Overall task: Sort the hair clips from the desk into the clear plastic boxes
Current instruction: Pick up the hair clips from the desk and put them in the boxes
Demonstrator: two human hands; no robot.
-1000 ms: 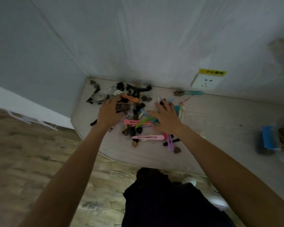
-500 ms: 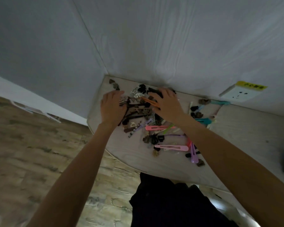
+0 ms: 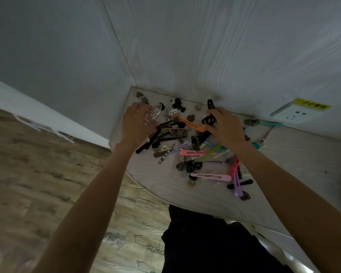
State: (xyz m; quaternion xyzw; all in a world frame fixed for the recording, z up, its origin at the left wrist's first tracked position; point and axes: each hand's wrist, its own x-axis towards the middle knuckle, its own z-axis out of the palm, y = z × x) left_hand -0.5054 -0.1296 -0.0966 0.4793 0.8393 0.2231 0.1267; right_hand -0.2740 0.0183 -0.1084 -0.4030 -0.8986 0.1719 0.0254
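left hand (image 3: 135, 126) grasps clear sparkly clip (image 3: 151, 115), frame centre | right hand (image 3: 225, 128) fingers curled around black clips (image 3: 209, 120) | hair clip pile (image 3: 195, 152) on desk (image 3: 165, 186)

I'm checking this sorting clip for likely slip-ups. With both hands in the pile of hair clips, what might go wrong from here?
1. The brown clip and the purple clip lie near the desk front edge; raking the pile could knock them to the floor.
2. The left hand is at the clear crystal clip in tangled black clips; lifting one may drag others.
3. No clear box is in view, so the right hand must carry clips out of frame, risking drops.
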